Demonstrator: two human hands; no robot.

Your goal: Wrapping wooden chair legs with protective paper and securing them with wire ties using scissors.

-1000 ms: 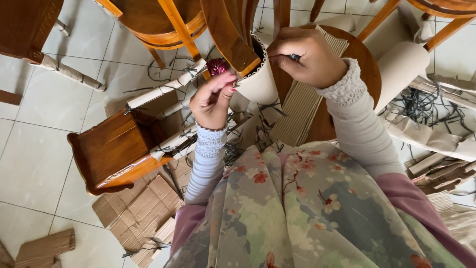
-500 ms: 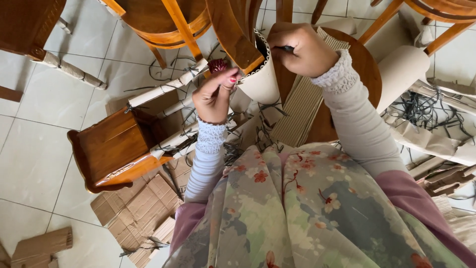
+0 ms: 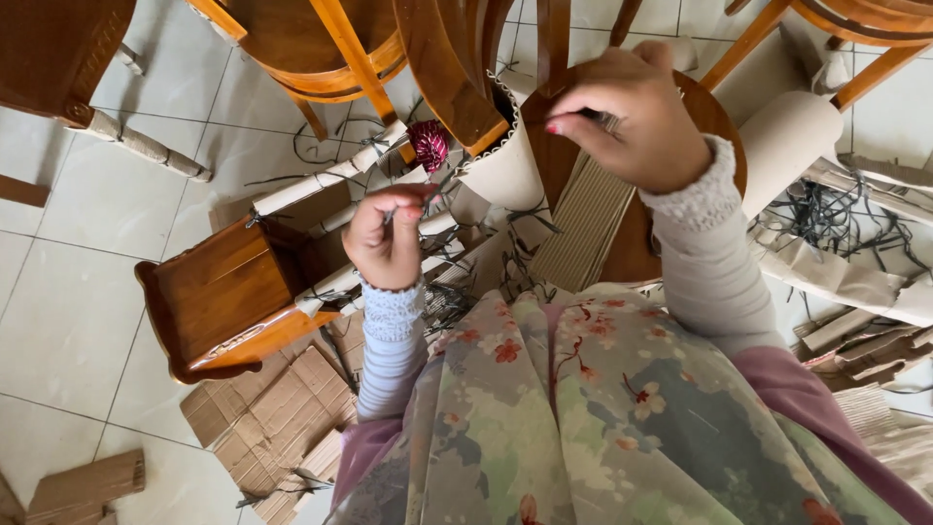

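Tiled floor below; left hand (image 3: 387, 238) pinches a thin cord (image 3: 428, 194), right hand (image 3: 632, 117) grips corrugated cardboard (image 3: 588, 224).

Single head-worn view, looking steeply down, close over left hand (image 3: 389, 236), right hand (image 3: 632, 119), lap; tiled floor (image 3: 68, 292) farther below.

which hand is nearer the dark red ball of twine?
Left. The left hand sits just below the dark red ball of twine; the right hand is farther off, up at the wooden furniture piece.
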